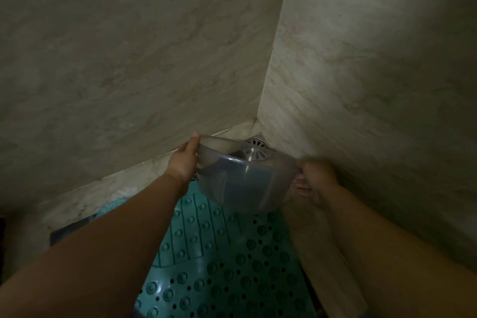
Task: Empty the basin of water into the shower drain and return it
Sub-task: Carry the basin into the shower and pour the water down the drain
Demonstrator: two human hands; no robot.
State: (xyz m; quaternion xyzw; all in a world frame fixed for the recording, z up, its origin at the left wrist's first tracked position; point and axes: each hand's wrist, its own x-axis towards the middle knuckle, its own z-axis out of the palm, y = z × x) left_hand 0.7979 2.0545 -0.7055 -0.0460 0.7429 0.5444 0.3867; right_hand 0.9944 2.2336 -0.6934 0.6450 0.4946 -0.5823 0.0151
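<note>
I hold a translucent grey plastic basin (245,183) in both hands, tilted away from me toward the corner of the shower. My left hand (184,160) grips its left rim, thumb on top. My right hand (316,179) grips the right rim and looks blurred. The round metal shower drain (254,151) sits in the floor corner where the two walls meet, seen just past and partly through the basin's far rim. Whether water is left inside the basin is hard to tell in the dim light.
Marble-look tiled walls (129,59) close in on the left and right, meeting at the corner. A teal anti-slip mat (219,266) with bumps and holes covers the floor below my arms. A pale raised ledge (322,253) runs along the right wall.
</note>
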